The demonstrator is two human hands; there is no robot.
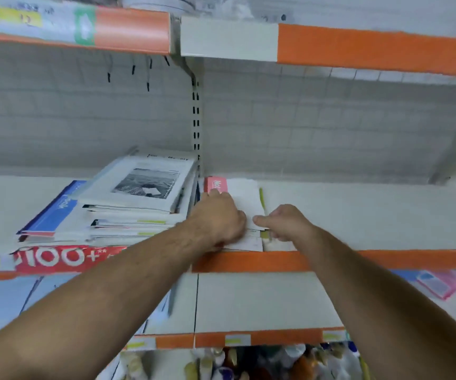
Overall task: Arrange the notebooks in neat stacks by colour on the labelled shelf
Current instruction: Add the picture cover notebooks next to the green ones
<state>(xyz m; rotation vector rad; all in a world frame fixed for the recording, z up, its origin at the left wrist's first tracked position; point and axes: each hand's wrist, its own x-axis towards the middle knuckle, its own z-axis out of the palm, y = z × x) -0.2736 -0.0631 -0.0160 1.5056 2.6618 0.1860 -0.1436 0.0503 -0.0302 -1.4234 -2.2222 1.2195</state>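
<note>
Two hands on the white stack (244, 200), at the left end of the shelf (358, 215)!
Left hand (218, 215) lies flat on top, fingertips covering part of a pink cover (217, 184), its lettering cut off. Right hand (284, 222) grips the near right corner, thumb over, fingers curled out of sight. Blurred pile (139, 207) sits just left, past the upright. Grey grid wall (331, 127) behind, orange edging (248, 261) in front.

Two hands were in view, left hand (218, 218) and right hand (285, 222); two notebook heaps, one stack (246, 201) and one pile (128, 215); one blue notebook (57, 213); one red sign (65, 257); and three orange shelf edges (372, 50) (248, 261) (276, 337).
</note>
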